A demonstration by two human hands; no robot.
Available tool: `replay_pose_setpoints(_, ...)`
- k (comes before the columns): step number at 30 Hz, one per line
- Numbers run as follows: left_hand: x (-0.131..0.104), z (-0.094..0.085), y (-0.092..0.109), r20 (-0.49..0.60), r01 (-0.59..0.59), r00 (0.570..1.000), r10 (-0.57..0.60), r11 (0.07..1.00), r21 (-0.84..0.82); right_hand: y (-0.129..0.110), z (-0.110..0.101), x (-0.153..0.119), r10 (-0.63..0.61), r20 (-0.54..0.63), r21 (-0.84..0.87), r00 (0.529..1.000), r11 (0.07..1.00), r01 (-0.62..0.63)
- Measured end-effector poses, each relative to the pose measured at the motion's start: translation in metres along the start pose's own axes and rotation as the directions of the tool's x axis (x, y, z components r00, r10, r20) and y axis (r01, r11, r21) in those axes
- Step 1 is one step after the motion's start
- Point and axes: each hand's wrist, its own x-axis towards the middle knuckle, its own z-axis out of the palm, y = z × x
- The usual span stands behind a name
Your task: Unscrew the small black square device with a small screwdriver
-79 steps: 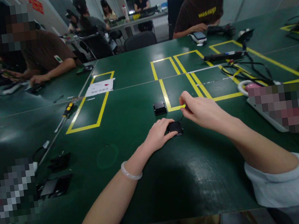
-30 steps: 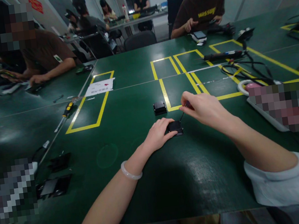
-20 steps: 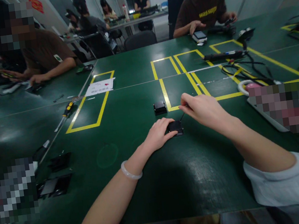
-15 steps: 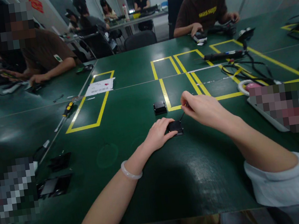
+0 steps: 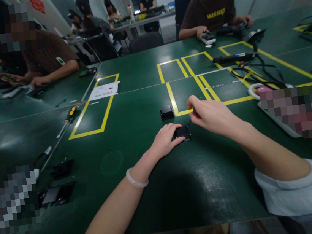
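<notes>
A small black block-like part [image 5: 183, 133] lies on the green table [image 5: 154, 194]. My left hand [image 5: 167, 139] is closed round its left side, thumb along the near edge and fingers over the far edge. My right hand [image 5: 205, 113] pinches a thin dark tool [image 5: 190, 123], whose tip meets the part's upper right corner. The tool's handle is mostly hidden in the fingers. Just beyond the part sits a second black piece [image 5: 167, 112] of similar shape, touched by neither hand.
Yellow tape outlines [image 5: 182, 112] mark the table. At left lie a yellow-black screwdriver [image 5: 71, 113], a paper sheet [image 5: 104, 90] and black parts [image 5: 58, 194]. At right are cables [image 5: 270, 69] and a pink item [image 5: 264, 90]. People sit at the far side and left.
My right hand has shifted very slightly left, with the tool still touching the part's corner. The left hand and both black pieces look unmoved. Across the table, a person's hand has moved slightly.
</notes>
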Motion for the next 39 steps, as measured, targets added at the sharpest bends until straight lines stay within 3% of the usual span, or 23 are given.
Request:
replay_pose_setpoints(9, 0.0002, 0.0009, -0.0009, -0.008, -0.001, 1.000, 0.001, 1.000, -0.002, -0.0017, -0.0025, -0.0002, -0.038, 0.054, -0.060, 0.998, 0.997, 0.041)
replay_pose_setpoints(18, 0.0000, 0.0005, -0.0008, -0.001, 0.000, 1.000, 0.000, 1.000, 0.002, 0.0002, -0.0022, -0.0012, -0.077, 0.020, -0.039, 0.997, 0.996, 0.077)
replay_pose_setpoints(39, 0.0003, -0.0003, 0.0003, -0.001, -0.001, 1.000, 0.001, 1.000, -0.009, -0.0013, -0.0053, -0.0004, -0.026, 0.048, -0.044, 0.999, 0.999, 0.028)
